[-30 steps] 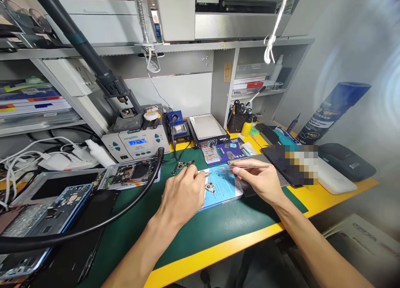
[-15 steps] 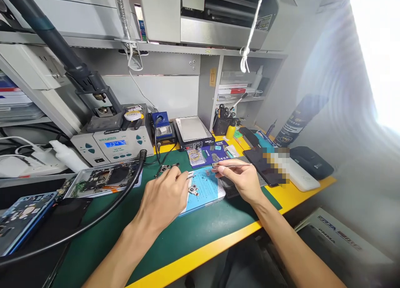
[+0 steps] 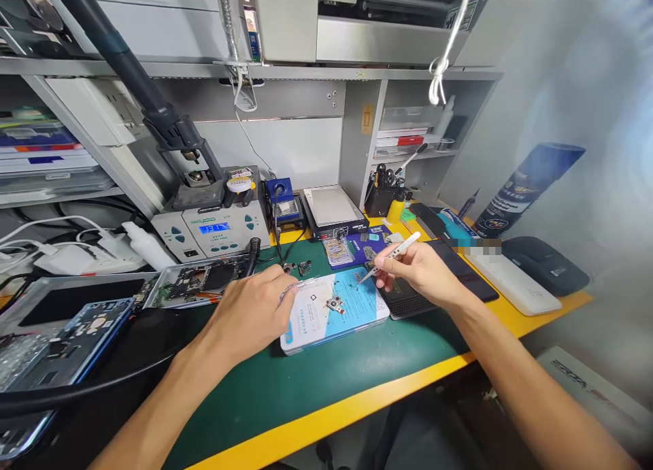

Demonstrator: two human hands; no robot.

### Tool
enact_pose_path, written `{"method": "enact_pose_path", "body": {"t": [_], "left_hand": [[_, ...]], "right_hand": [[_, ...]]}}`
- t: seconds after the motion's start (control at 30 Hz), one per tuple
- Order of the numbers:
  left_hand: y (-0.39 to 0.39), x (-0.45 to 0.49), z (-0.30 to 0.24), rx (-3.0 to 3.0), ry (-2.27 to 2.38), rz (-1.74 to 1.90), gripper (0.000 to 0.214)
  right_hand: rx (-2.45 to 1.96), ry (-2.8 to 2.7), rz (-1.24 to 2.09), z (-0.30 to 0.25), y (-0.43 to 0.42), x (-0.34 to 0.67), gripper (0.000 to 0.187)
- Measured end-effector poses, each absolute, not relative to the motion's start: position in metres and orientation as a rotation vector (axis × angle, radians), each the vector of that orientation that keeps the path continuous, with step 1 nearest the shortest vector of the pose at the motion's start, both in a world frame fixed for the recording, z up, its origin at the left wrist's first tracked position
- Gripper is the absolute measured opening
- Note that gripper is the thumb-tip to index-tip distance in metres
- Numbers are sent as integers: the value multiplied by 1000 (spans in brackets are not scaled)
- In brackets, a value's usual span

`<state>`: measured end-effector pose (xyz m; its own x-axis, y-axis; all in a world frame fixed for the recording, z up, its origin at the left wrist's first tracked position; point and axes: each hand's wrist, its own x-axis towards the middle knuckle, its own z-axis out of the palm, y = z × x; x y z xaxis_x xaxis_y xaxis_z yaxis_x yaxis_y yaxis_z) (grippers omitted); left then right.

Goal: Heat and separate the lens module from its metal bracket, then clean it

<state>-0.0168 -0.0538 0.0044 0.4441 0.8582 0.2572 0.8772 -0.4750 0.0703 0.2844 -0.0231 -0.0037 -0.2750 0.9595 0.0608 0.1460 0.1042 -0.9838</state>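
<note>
My right hand (image 3: 415,273) is closed around slim, pale metal tweezers (image 3: 395,254), whose points angle down to the left over the blue half of a white-and-blue flat box (image 3: 306,320). Small dark bits (image 3: 352,286) lie near those points. My left hand (image 3: 262,303), back toward me, is closed on thin metal tweezers (image 3: 302,283) that stick out rightward over the box's far left edge. Between the hands a small phone camera module (image 3: 335,305) rests on the box. Two more small modules (image 3: 305,267) sit on the green mat behind my left hand.
A hot-air station (image 3: 214,232) stands at back left, its black hose crossing the left side. Opened phones (image 3: 86,347) and a tray of circuit boards (image 3: 198,283) lie left. A heating plate (image 3: 334,208) is behind; a dark phone (image 3: 466,273) and white power bank (image 3: 515,279) lie right.
The view has shifted, so the bench sits differently in it. My right hand's tweezers have swung from nearly level to pointing down at the box. My left hand has drawn leftward from the camera module.
</note>
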Motion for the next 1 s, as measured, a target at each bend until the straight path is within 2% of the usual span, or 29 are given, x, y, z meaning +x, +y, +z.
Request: {"method": "enact_pose_path", "body": {"t": [0.27,0.47,0.63,1.0], "left_hand": [[-62,-16,-9,-2631,-1444,-317,29],[-75,-12,-7,-2640,-1292,-336,17],[-82,-9,-7,-2700,-1241,-361,16],[-70,-21,-12,-2465,-1519,-392,24]], "right_hand": [[-1116,-1783,1351,-3,-6,267,36],[-1186,-1815,1316,-15,-6,271,31],[-1198,-1767,1299,-15,-9,271,27],[-1175,-1439,1186,-22,0,276,24]]}}
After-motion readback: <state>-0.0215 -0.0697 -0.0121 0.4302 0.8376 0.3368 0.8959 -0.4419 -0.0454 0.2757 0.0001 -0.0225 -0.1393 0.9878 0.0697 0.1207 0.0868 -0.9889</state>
